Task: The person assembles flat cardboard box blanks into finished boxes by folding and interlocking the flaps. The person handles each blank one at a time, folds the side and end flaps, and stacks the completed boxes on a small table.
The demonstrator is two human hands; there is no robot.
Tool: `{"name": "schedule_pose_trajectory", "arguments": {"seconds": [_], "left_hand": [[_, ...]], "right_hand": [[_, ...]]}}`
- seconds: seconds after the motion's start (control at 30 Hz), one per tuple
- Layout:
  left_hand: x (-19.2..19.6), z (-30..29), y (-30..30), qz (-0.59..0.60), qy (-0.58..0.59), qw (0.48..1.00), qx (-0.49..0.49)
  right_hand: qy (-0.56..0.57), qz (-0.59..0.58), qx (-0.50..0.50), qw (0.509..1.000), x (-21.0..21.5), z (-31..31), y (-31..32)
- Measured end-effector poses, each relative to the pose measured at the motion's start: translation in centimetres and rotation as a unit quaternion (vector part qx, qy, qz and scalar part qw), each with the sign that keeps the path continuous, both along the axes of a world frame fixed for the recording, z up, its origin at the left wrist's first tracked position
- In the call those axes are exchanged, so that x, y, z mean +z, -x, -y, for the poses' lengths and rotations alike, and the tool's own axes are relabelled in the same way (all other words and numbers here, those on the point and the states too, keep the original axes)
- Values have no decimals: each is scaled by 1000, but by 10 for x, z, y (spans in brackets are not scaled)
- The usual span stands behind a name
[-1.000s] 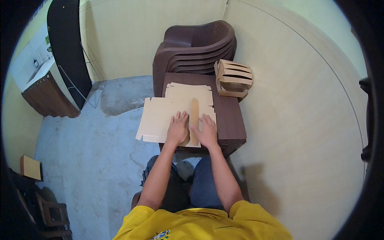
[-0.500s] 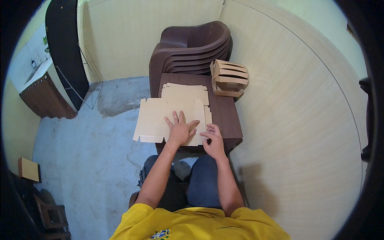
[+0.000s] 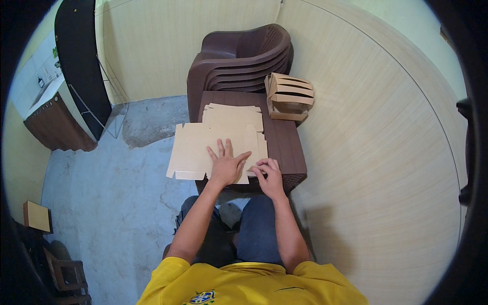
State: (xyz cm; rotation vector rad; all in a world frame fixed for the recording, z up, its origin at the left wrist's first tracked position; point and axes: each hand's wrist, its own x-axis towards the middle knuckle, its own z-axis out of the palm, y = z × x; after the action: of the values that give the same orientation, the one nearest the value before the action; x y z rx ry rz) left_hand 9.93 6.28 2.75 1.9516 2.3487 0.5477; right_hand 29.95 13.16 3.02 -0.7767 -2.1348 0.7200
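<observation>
While the left hand (image 3: 224, 166) lies palm down with its fingers spread wide, it presses on the flat tan cardboard sheet with notched edges (image 3: 190, 147), which rests on the dark brown plastic bench (image 3: 287, 147) and juts past its left side. The right hand (image 3: 269, 175) is narrow, its fingers curled toward the thumb at the sheet's near right corner; whether they truly pinch the cardboard I cannot tell. The step in hand appears to be working the narrow tan cardboard flap (image 3: 251, 136) along that side. The next move probably calls for a steady left palm and an even crease.
</observation>
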Motion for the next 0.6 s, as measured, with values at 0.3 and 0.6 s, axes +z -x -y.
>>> {"name": "schedule_pose_trajectory", "arguments": {"seconds": [0.3,0.6], "left_hand": [[12,6,2,-7,50,999,-17],[13,-5,7,28,100,994,-14]], "right_hand": [[-22,-17,-115,993,-14,-10,14],[32,32,-124,991,2,0,20]]}}
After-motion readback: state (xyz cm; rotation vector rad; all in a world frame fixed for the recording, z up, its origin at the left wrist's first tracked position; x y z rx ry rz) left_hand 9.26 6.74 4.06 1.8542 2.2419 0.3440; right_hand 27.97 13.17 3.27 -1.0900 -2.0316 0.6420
